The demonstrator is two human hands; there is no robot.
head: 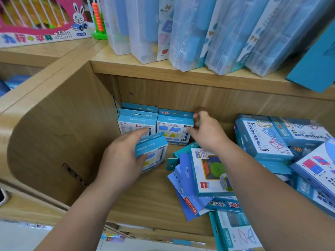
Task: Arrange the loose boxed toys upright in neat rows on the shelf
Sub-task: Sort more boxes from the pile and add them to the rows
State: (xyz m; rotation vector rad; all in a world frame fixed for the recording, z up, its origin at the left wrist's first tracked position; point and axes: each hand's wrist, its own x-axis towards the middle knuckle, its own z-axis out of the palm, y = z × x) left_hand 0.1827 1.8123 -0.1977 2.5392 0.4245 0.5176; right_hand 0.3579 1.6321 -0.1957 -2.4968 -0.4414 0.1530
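Two upright boxes (138, 122) sit mid-frame on the shelf (145, 192); our right hand (208, 134) pinches the right-hand box (174, 128). Our left hand (119, 160) grips a tilted box (154, 150) just below; we should stand it flush with them.

Noted top left a pink rabbit-print box (41, 24), just beside it a green-based bead toy (99, 20). Noted along the top a leaning row of clear plastic cases (190, 33), then a tilted teal box (315, 66).
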